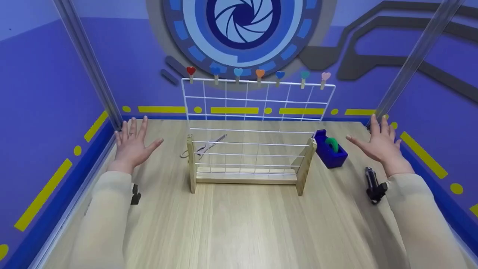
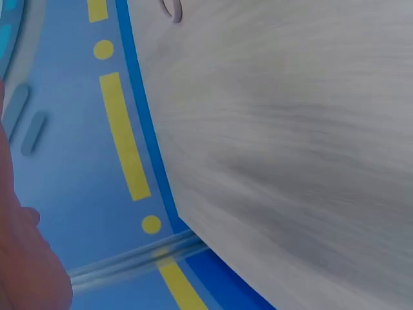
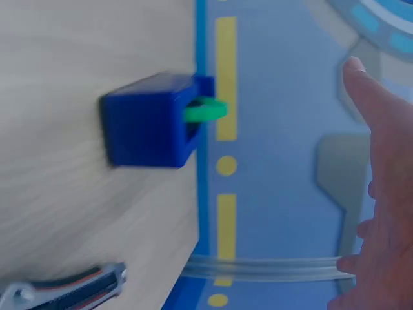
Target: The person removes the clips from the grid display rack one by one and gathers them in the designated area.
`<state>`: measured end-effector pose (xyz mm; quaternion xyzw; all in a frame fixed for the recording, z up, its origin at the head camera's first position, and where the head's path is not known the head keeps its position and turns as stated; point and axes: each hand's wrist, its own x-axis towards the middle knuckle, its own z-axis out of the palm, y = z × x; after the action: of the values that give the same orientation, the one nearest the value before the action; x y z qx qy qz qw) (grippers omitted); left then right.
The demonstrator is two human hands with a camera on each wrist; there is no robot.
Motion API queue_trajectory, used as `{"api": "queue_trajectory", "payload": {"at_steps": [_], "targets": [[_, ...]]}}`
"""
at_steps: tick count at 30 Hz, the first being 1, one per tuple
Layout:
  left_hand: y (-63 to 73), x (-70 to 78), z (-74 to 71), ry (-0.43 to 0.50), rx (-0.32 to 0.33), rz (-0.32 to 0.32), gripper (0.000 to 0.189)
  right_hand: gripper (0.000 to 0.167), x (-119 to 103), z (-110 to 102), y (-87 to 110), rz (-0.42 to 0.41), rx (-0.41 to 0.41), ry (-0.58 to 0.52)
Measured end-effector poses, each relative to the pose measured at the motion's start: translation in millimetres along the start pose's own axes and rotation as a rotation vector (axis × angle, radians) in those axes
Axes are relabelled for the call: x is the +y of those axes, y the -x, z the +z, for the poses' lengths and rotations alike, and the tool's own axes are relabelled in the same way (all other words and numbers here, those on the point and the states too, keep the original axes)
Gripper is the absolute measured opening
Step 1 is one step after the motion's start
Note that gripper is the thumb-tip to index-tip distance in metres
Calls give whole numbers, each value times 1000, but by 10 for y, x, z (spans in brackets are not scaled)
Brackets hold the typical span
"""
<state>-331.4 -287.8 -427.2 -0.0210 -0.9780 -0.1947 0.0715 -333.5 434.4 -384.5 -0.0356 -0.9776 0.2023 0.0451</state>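
Observation:
My left hand (image 1: 132,147) is held over the left side of the table, fingers spread, holding nothing. Opposite it, my right hand (image 1: 382,147) is also spread and holds nothing; its thumb points toward a blue tape dispenser (image 1: 330,151) with a green roll (image 3: 205,111). A slim black-and-grey tool with a red stripe (image 3: 71,290), partly cut off in the right wrist view, lies close to the right wrist. Between the hands stands a white wire grid (image 1: 257,100) in a wooden stand (image 1: 246,181). Behind the stand's left post lies a pair of scissors (image 1: 209,145).
Several clothespins with coloured hearts, such as a red one (image 1: 191,71) and a pink one (image 1: 326,77), are clipped along the grid's top wire. Blue walls (image 1: 41,93) with yellow marks enclose the wooden table (image 1: 239,228) at the back and sides. Metal posts (image 1: 87,67) stand at the back corners.

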Motion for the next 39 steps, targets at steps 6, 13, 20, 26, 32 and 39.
{"api": "queue_trajectory", "payload": {"at_steps": [6,13,20,26,32,39], "targets": [[-40,148,12,213,18,47,95,107,-201,-163,-6,-83,62,-116],[-55,330,71,572,85,71,74,91,-509,-326,47,-158,149,-294],[-8,518,133,811,57,99,62,70,-775,-446,77,-173,223,-451],[6,634,201,894,-78,131,66,55,-1000,-562,130,-240,263,-676],[-16,665,294,898,-146,146,72,41,-1303,-707,196,-330,190,-1043],[-20,680,362,916,-162,123,73,34,-1600,-801,225,-401,118,-1221]]}}
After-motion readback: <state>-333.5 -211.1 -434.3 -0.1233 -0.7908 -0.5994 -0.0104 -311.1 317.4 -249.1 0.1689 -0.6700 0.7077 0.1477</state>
